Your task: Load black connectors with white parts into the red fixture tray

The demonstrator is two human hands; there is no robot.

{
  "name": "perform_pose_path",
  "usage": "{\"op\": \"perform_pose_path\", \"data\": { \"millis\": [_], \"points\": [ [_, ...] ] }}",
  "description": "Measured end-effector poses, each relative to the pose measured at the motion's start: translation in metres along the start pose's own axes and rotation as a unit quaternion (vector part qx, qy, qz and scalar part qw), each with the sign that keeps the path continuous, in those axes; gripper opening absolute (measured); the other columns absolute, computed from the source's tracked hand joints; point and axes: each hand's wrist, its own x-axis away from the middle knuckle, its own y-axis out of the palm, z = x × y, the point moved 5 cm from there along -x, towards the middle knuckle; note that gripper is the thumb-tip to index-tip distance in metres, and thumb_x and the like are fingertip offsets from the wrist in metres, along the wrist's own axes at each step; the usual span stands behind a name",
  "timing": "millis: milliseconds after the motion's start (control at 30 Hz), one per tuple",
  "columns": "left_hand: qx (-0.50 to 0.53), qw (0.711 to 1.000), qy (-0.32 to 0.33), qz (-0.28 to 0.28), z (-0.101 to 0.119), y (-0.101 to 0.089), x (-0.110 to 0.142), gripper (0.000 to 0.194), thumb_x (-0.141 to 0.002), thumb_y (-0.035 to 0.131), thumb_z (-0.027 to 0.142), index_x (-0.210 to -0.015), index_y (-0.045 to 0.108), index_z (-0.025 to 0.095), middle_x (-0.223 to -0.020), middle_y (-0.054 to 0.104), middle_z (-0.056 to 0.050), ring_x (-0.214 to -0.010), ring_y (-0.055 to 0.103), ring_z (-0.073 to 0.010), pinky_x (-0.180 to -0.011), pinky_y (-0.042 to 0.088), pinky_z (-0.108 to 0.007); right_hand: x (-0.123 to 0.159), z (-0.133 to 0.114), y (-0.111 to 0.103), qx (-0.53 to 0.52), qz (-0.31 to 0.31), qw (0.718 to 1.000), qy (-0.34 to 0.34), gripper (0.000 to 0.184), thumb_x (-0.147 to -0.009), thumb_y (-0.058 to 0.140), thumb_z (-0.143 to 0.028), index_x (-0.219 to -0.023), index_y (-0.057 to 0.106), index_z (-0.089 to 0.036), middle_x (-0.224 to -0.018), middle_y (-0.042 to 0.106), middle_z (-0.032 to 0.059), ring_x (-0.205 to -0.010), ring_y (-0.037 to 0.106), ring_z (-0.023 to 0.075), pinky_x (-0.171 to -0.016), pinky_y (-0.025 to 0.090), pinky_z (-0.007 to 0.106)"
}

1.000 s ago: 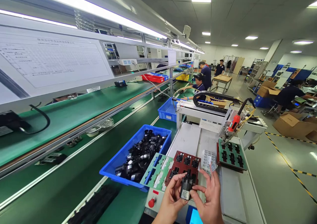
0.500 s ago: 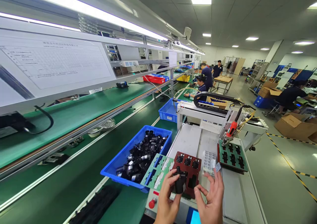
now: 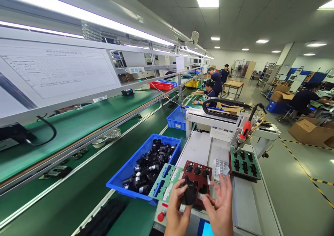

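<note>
- Two bare hands work close together over the red fixture [image 3: 193, 174], and the left hand [image 3: 175, 208] has a black cylindrical part [image 3: 190, 192] pinched between thumb and fingers, held clear above it.
- Over on the right hand [image 3: 221, 208], the fingers are part-spread; one pale slip [image 3: 201, 196] sits at the thumb tip, another [image 3: 208, 180] by a fingertip, and blur hides whether either is truly gripped.
- Here's the likeliest trouble: a slip that is sticky could cling to skin, fold over, or touch the part crookedly, because the fingertips crowd so tightly around it.
- The part is round and dark, held by one hand alone; a light pinch might let it roll or drop onto the fixture.
- Just beyond lies the label sheet [image 3: 221, 167], near enough for a stray knuckle to nudge.
- To the left, a blue bin [image 3: 130, 193] of black parts stands beside the green slotted plate [image 3: 161, 185].
</note>
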Motion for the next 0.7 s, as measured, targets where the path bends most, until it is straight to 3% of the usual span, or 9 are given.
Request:
{"op": "perform_pose_path", "data": {
  "millis": [67,133,233,333,433,533,600,700],
  "points": [
    [0.062,0.995,-0.073,0.034,-0.004,-0.005,-0.006,0.05,-0.077,0.088,0.031,-0.12,0.064,0.027,-0.141,0.059,-0.014,-0.123,0.067,-0.0358,-0.094,0.061,-0.044,-0.009,-0.012,-0.012,0.008,0.046,0.998,-0.043,0.091,-0.09,0.078,-0.042,-0.16,0.021,-0.039,-0.168,0.024,0.016,-0.132,0.053,0.0332,-0.077,0.067,0.038],
    [0.141,0.982,-0.127,0.001,-0.001,0.0,-0.006,0.061,-0.073,0.091,0.037,-0.124,0.059,0.027,-0.134,0.065,-0.013,-0.117,0.071,-0.0361,-0.097,0.059,-0.047,-0.01,-0.018,-0.017,0.025,0.063,0.994,-0.086,0.092,-0.09,0.079,-0.037,-0.16,0.021,-0.038,-0.168,0.022,0.0167,-0.136,0.05,0.0354,-0.079,0.068,0.041],
    [0.253,0.949,-0.164,-0.087,0.013,0.02,0.006,0.067,-0.072,0.091,0.044,-0.127,0.057,0.03,-0.129,0.069,-0.011,-0.114,0.072,-0.0375,-0.099,0.058,-0.05,-0.001,-0.012,-0.007,0.041,0.027,0.992,-0.114,0.082,-0.094,0.075,-0.033,-0.159,0.025,-0.042,-0.167,0.026,0.0152,-0.134,0.055,0.0363,-0.082,0.069,0.05],
    [0.276,0.941,-0.173,-0.091,0.022,0.031,0.016,0.065,-0.07,0.092,0.044,-0.125,0.059,0.03,-0.122,0.071,-0.009,-0.113,0.072,-0.0358,-0.098,0.058,-0.046,0.011,0.0,0.003,0.042,0.0,0.99,-0.132,0.073,-0.098,0.071,-0.031,-0.155,0.03,-0.049,-0.166,0.029,0.011,-0.133,0.058,0.0359,-0.086,0.068,0.057],
    [0.255,0.946,-0.185,-0.072,0.021,0.03,0.016,0.067,-0.069,0.092,0.044,-0.125,0.06,0.029,-0.116,0.073,-0.008,-0.11,0.072,-0.0329,-0.095,0.058,-0.041,0.016,0.009,0.007,0.04,-0.028,0.993,-0.104,0.072,-0.099,0.069,-0.037,-0.157,0.028,-0.047,-0.161,0.039,0.012,-0.125,0.065,0.0329,-0.09,0.067,0.054],
    [0.266,0.939,-0.207,-0.072,0.016,0.026,0.011,0.067,-0.068,0.092,0.047,-0.124,0.06,0.029,-0.118,0.073,-0.008,-0.11,0.072,-0.0333,-0.098,0.057,-0.044,0.013,0.011,0.003,0.05,-0.06,0.995,-0.055,0.081,-0.094,0.075,-0.046,-0.16,0.028,-0.039,-0.152,0.049,0.0166,-0.097,0.074,0.0261,-0.085,0.068,0.049],
    [0.281,0.928,-0.228,-0.083,0.014,0.024,0.009,0.065,-0.069,0.092,0.048,-0.123,0.061,0.028,-0.118,0.073,-0.009,-0.109,0.073,-0.0339,-0.1,0.056,-0.048,0.008,0.007,-0.006,0.064,-0.054,0.995,-0.048,0.081,-0.094,0.075,-0.045,-0.161,0.029,-0.036,-0.147,0.053,0.0181,-0.084,0.072,0.022,-0.08,0.068,0.047],
    [0.291,0.917,-0.249,-0.113,0.014,0.022,0.009,0.061,-0.07,0.091,0.048,-0.121,0.063,0.027,-0.115,0.072,-0.009,-0.107,0.073,-0.0337,-0.1,0.056,-0.049,-0.004,0.001,-0.017,0.062,-0.06,0.996,-0.018,0.079,-0.097,0.069,-0.044,-0.162,0.025,-0.038,-0.147,0.053,0.0176,-0.091,0.071,0.0231,-0.078,0.066,0.043]
  ]
}}
